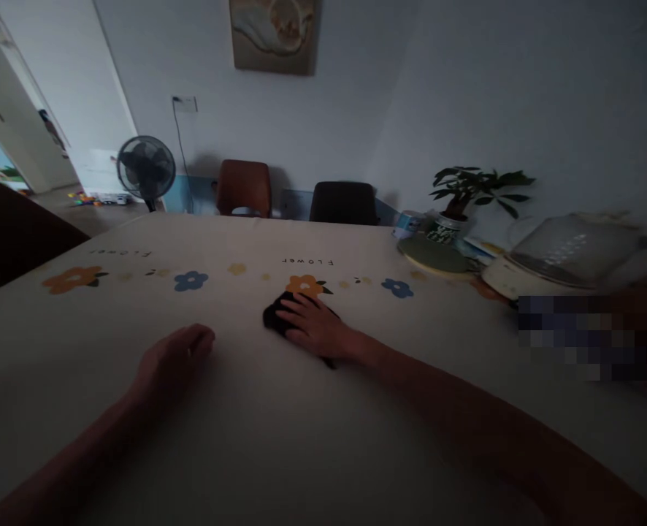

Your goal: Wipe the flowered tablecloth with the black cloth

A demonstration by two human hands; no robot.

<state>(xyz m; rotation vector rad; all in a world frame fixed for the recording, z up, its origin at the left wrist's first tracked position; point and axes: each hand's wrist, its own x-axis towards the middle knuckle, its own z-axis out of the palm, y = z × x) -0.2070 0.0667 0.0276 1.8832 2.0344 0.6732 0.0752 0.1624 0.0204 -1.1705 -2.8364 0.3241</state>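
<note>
A small dark-patterned pot (445, 229) holding a green leafy plant (474, 184) stands beyond and right of the crumpled black cloth (273, 317); farther right, a cream round vessel (526, 276) has a clear domed cover, contents unclear. The right hand (317, 326) lies flat on the cloth, fingers slightly spread. Left of it, the left hand (174, 356) curls loosely; whether it grips anything, I cannot tell. The white flower-printed tablecloth (258, 431) lies beneath the cloth; beyond it stand a brown chair (243, 183) and black fan (146, 168).
</note>
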